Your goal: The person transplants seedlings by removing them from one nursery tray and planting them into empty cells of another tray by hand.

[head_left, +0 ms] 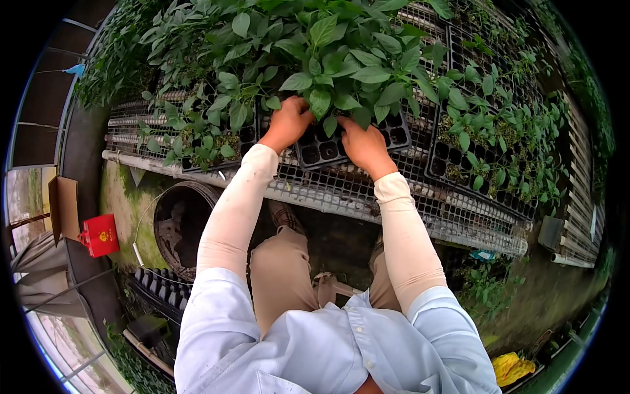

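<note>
Leafy green seedlings (328,72) stand dense in a black cell tray (319,152) on the mesh bench. My left hand (289,123) is at the tray's left side, its fingers curled in under the leaves. Close to the tray's front cells, my right hand (366,146) reaches among the lower stems with bent fingers. Leaves cover the fingertips of both hands, so what they grip is hidden. Several front cells of this tray show no plant.
More seedling trays lie left and right; one is the right-hand tray (453,154). Below the bench edge (315,196) stand a black bucket (184,226) and stacked black trays (157,289). A red box (100,235) sits at left, a yellow bag (512,369) at lower right.
</note>
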{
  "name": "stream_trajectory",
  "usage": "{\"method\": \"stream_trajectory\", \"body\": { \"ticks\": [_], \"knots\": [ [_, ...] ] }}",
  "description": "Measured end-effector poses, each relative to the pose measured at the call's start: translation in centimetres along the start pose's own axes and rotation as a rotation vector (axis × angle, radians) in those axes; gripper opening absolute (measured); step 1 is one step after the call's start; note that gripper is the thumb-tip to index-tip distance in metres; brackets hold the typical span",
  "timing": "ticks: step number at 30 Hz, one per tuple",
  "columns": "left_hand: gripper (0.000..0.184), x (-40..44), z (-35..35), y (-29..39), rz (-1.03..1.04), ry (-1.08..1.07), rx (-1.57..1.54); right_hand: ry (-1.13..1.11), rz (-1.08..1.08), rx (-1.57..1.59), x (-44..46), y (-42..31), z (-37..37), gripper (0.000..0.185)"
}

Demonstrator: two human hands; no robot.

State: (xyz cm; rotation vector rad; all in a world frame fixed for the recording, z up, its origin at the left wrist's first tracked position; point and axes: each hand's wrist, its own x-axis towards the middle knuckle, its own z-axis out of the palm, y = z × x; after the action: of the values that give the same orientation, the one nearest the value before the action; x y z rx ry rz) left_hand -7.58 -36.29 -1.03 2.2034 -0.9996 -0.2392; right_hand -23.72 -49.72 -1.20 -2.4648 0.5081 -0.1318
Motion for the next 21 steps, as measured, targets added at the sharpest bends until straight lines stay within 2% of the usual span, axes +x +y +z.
{"method": "stream_trajectory", "body": {
  "ticks": [2, 3, 5, 6, 8, 9, 10, 13, 16, 18, 20, 21],
  "knots": [
    [0.022, 0.1, 0.0, -0.3, 0.038, 0.134, -0.096, -0.015, 0.005, 0.003, 0.1, 0.1, 0.2, 0.04],
    [0.022, 0.2, 0.2, -0.4, 0.038, 0.135, -0.097, 0.043, -0.047, 0.004, 0.2, 0.1, 0.4, 0.044],
    [0.022, 0.5, 1.0, -1.3, 0.134, 0.237, 0.071, 0.098, -0.101, 0.005, 0.3, 0.4, 0.8, 0.048],
    [0.022, 0.4, 1.4, -1.8, 0.131, 0.239, 0.071, 0.106, -0.072, -0.011, 0.3, 0.5, 1.0, 0.052],
    [0.022, -0.3, 1.5, -1.0, 0.154, 0.128, -0.199, 0.113, -0.047, -0.026, 0.5, -0.1, 0.6, 0.055],
    [0.021, -1.1, 1.1, -0.9, 0.091, 0.009, -0.103, 0.032, 0.016, -0.01, 0.7, -0.3, 0.3, 0.055],
    [0.021, -1.0, 1.5, -1.4, 0.09, 0.012, -0.103, -0.049, 0.079, 0.005, 0.8, -0.6, -0.1, 0.055],
    [0.019, -1.0, 2.4, -2.1, 0.215, 0.098, 0.072, 0.0, 0.014, 0.013, 0.6, -0.2, 0.5, 0.055],
    [0.022, -1.8, 2.1, -0.9, 0.166, 0.128, 0.158, 0.006, -0.04, -0.025, 0.8, 0.2, 1.0, 0.055],
    [0.023, -1.9, 1.9, -0.5, 0.087, 0.072, 0.145, -0.028, -0.017, -0.026, 1.1, -0.1, 1.2, 0.059],
    [0.022, -1.5, 2.8, -1.3, 0.147, 0.165, 0.224, -0.105, 0.041, -0.047, 1.6, -0.2, 1.4, 0.06],
    [0.023, -1.4, 3.1, -1.4, 0.099, 0.122, 0.228, -0.11, 0.048, -0.065, 1.6, -0.1, 1.7, 0.059]
  ]
}}
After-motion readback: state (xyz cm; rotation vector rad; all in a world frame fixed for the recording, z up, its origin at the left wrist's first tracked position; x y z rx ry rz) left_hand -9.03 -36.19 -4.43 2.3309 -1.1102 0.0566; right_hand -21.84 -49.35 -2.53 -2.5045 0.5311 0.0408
